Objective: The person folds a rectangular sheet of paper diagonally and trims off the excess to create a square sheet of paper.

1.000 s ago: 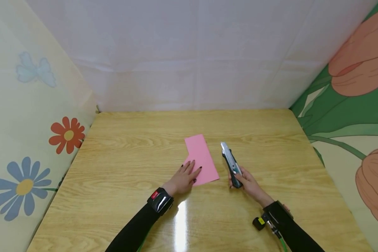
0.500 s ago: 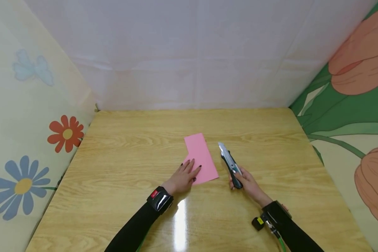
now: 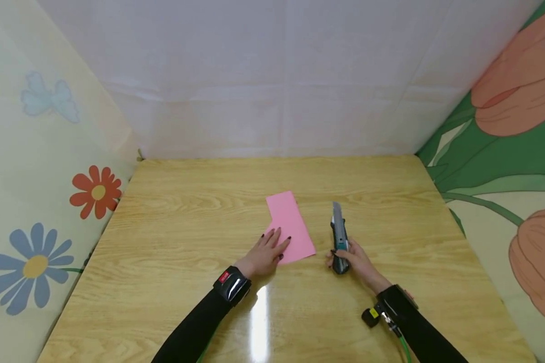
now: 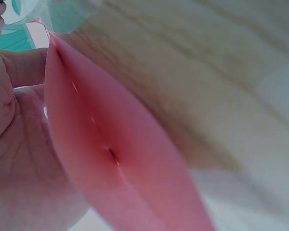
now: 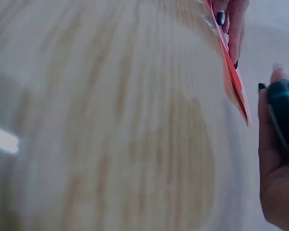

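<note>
A folded sheet of pink paper (image 3: 295, 227), notched on its left side, lies on the table. My left hand (image 3: 261, 257) rests on its lower left part with spread fingers. In the left wrist view the paper's (image 4: 111, 120) layers bow apart at the edge beside the palm (image 4: 29, 130). Right of the paper, my right hand (image 3: 361, 264) grips a utility knife (image 3: 339, 232) by its dark handle, thumb on top, metal end pointing away from me. The right wrist view shows only part of the knife (image 5: 285, 108), blurred.
The wood-grain table (image 3: 186, 212) meets a white cloth backdrop (image 3: 281, 101) at its far edge. Flower-printed panels (image 3: 504, 166) stand at both sides. A green cable (image 3: 405, 348) runs from the small camera (image 3: 370, 317) at the right wrist.
The right hand has turned the knife, so its metal end has swung right and now points nearly straight ahead. The left hand and the paper have stayed in place.
</note>
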